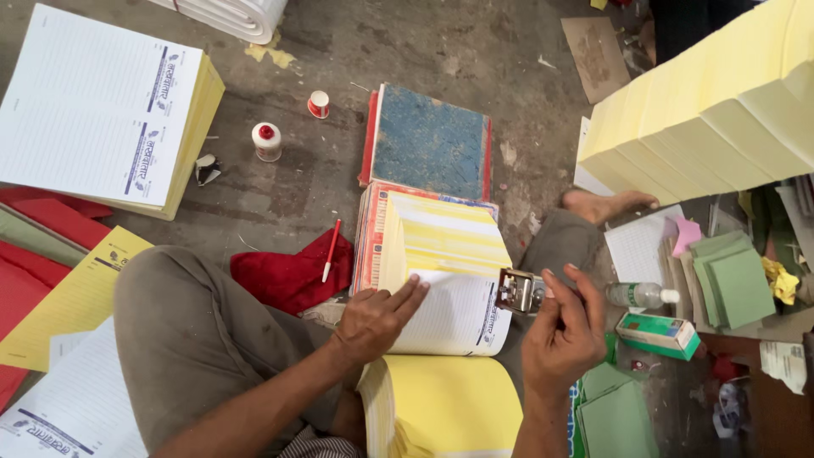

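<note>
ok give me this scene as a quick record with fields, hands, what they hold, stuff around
left hand: left hand flat on the white ruled sheet, fingers spread
right hand: right hand grips a small metal stamping device at the sheet's right edge
pad: yellow and white paper pad open on the floor
behind pad: blue-covered board
left of pad: red cloth with a red pen on it
far left: stack of printed forms
right: pale yellow paper stack, green box, small bottle

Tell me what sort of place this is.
Probably a small bookbinding or printing workshop, worked on the floor: stacks of printed ruled sheets, a tall yellow paper stack, and a metal stamping device in the right hand.
</note>
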